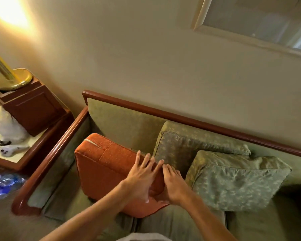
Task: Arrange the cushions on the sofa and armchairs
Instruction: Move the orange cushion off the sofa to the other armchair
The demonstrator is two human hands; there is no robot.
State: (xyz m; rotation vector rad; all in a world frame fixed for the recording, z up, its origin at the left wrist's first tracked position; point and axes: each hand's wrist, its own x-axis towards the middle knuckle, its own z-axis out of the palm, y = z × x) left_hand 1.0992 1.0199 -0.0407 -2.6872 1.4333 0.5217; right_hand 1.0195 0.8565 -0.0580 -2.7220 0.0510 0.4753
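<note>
An orange cushion (104, 167) stands on edge on the seat of a green sofa (122, 122) with a dark wood frame, near its left arm. My left hand (142, 178) lies flat on the cushion's front face with fingers spread. My right hand (174, 185) grips the cushion's right edge, fingers curled over the top and thumb underneath. Right of it, two green patterned cushions lean on the backrest: a rear cushion (186, 146) and a front cushion (236, 181) overlapping it.
A wooden side table (33, 153) stands left of the sofa, carrying a brass lamp base (12, 80) on a wooden box, a plastic bag and a small white device. Water bottles (3, 183) lie on the floor. A framed mirror (250, 23) hangs above.
</note>
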